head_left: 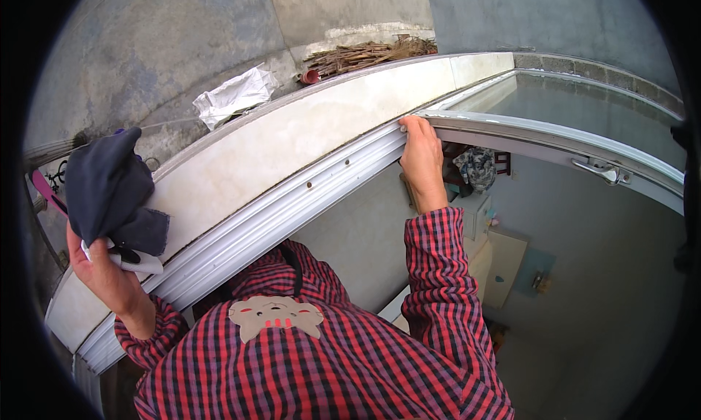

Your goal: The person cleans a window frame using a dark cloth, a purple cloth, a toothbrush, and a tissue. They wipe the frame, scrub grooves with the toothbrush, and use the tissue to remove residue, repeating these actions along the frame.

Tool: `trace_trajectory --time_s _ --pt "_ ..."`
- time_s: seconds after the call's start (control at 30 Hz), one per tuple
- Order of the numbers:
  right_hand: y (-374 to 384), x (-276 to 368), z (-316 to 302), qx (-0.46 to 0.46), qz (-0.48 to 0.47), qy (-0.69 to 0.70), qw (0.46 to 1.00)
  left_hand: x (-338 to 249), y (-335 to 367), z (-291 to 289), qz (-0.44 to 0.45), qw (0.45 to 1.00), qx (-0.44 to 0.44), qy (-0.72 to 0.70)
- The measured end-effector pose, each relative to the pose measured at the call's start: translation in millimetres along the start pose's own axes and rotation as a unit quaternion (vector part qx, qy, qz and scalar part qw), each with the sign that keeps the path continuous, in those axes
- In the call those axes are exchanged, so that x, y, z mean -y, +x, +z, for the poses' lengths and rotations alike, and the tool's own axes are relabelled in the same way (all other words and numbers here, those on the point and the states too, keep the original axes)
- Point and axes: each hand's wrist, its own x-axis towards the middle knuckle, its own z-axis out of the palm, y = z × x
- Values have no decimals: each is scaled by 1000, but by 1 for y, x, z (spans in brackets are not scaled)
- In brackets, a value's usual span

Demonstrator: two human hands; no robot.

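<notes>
At the left, out over the outer ledge, my left hand (106,278) is closed around a dark navy cloth (106,183) that stands up and droops over. Against the same hand is a white piece (150,263) with a black part; what it is I cannot make out. My right hand (423,157) grips the lower end of the sliding window sash (511,130), fingertips at the white window track (292,194). Its thumb side is partly hidden. A metal latch (602,173) sits on the sash farther right.
A pale stone ledge (307,128) runs outside the track. Below it lie a crumpled white sack (237,95), a red pot (310,77) and a pile of sticks (365,57) on concrete ground. Indoors, a pale cabinet (471,219) and a patterned cloth bundle (476,168) show behind my right arm.
</notes>
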Motion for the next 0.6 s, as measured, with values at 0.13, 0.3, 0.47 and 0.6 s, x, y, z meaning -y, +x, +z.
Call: trace_trajectory --time_s 0.13,0.3,0.47,0.6 --pt "-10 8 1 -35 -60 28 997 1 4 -2 18 999 -17 29" --pt "-29 18 -11 -50 -72 38 995 -2 7 -10 11 998 -35 47" --pt "-34 23 -23 -57 -16 26 998 -5 7 -16 10 997 -46 56" --pt "-27 24 -15 -49 12 1 999 -5 7 -17 6 997 -50 53"
